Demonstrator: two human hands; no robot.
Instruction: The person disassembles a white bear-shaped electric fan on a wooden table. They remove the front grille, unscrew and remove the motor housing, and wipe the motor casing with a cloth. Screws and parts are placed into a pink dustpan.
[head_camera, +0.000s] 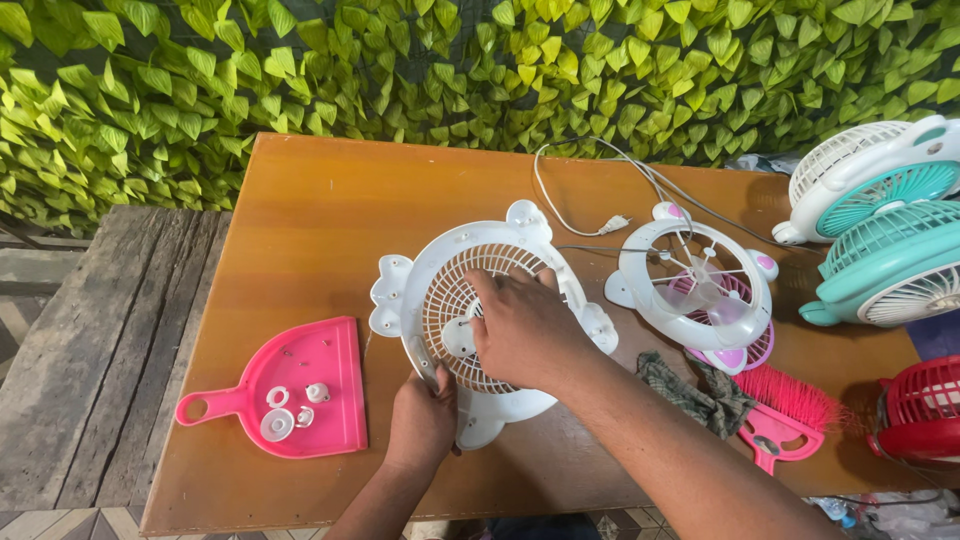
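A white fan housing with a round grille lies flat on the brown table. My right hand rests on the grille's centre, fingers curled over the hub. My left hand grips the housing's lower left rim, with a slim grey tool-like piece by its thumb. What exactly it pinches is hidden.
A pink dustpan holds several small white parts. Right of the housing lie a white-and-pink fan frame, a dark cloth and a pink brush. Teal-and-white fans and a red fan stand at the right edge. A white cable trails behind.
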